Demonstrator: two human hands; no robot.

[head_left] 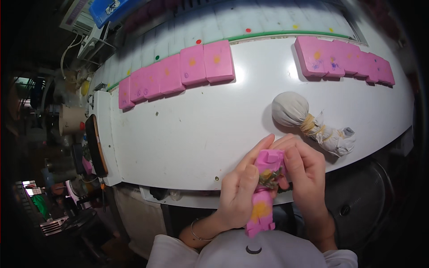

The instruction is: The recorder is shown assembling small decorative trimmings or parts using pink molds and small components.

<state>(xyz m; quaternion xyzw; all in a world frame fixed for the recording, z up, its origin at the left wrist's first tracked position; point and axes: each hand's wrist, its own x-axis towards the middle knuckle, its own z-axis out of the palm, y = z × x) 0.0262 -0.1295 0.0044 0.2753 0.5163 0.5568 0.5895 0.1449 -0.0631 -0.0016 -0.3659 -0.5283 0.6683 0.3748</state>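
Both hands are over the near edge of the white table, close to my body. Between them is a pink rubber mould (262,212), spread apart, with yellow stains on its inner faces. My left hand (237,196) grips its left side, the thumb pressed along it. The fingers of my right hand (308,172) are bent around the upper right part. A small greenish, yellowish piece (271,178) sits in the parted middle of the mould; its shape is too small to make out. Beyond my right hand lies a pale cloth pouch (290,109), bound with yellowish rubber bands.
A row of pink mould blocks (194,64) stands at the back left of the white table (178,143). Another pink row (344,60) is at the back right. A dark phone-like slab (95,145) leans at the left edge. A blue bin (109,11) stands far left.
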